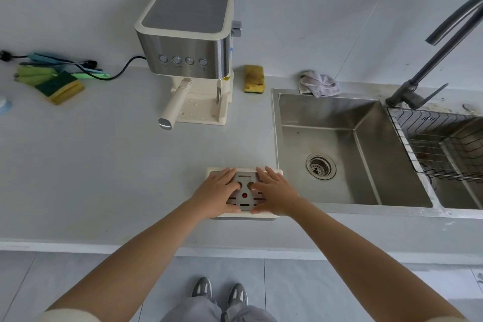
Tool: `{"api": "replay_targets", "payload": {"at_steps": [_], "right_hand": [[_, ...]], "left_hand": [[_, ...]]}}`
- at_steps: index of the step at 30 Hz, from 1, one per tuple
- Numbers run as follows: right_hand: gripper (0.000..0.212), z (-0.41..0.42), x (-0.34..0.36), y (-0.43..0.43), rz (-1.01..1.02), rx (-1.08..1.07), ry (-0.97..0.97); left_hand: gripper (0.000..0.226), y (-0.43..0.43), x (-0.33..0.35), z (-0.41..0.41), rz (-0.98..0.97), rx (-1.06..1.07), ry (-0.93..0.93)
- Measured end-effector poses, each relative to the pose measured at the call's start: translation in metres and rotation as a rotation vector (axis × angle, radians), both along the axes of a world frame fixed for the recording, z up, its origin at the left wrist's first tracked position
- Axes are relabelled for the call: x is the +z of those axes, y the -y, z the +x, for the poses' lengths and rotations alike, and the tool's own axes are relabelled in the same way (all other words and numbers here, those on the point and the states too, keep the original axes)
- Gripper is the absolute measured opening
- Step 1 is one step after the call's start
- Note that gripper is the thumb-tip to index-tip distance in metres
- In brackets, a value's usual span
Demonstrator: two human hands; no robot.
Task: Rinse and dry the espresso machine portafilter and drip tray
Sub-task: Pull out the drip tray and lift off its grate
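Observation:
The cream drip tray (274, 214) lies on the grey counter near its front edge, just left of the sink. Its slotted metal grate (244, 201) with a red dot sits on top. My left hand (218, 195) and my right hand (274, 195) both lie over the grate, fingers spread, with a digit of each hooked at the two round holes. The portafilter (173, 106), with a cream handle and a metal end cap, is locked in the espresso machine (188, 42) at the back and points toward me. The machine's base (202, 110) is bare and wet.
A steel sink (339, 151) with a drain lies to the right, with a dark faucet (428, 68) and a wire rack (444, 144) beyond. A grey cloth (318, 83) and a yellow sponge (253, 78) sit behind the sink's corner. Sponges, brushes and a power cord (62, 81) lie far left.

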State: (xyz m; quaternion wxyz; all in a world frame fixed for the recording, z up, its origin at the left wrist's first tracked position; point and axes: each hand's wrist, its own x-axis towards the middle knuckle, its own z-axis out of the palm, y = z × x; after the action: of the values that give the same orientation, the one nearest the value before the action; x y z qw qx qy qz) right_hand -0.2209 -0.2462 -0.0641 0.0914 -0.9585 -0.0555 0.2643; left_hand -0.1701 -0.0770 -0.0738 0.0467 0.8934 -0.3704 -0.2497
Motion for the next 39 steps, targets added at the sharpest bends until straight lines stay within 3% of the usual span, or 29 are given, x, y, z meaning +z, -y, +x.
{"api": "replay_targets", "payload": {"at_steps": [19, 24, 39], "right_hand": [[0.063, 0.01, 0.01, -0.006, -0.012, 0.013, 0.049], [0.065, 0.026, 0.018, -0.026, 0.015, 0.075, 0.099], [0.064, 0.077, 0.009, -0.139, 0.08, 0.195, 0.165]], "left_hand": [[0.06, -0.007, 0.015, 0.013, -0.039, 0.015, 0.053], [0.067, -0.037, 0.022, 0.027, -0.085, 0.092, 0.04], [0.058, -0.157, 0.014, 0.061, -0.099, 0.26, 0.059]]}}
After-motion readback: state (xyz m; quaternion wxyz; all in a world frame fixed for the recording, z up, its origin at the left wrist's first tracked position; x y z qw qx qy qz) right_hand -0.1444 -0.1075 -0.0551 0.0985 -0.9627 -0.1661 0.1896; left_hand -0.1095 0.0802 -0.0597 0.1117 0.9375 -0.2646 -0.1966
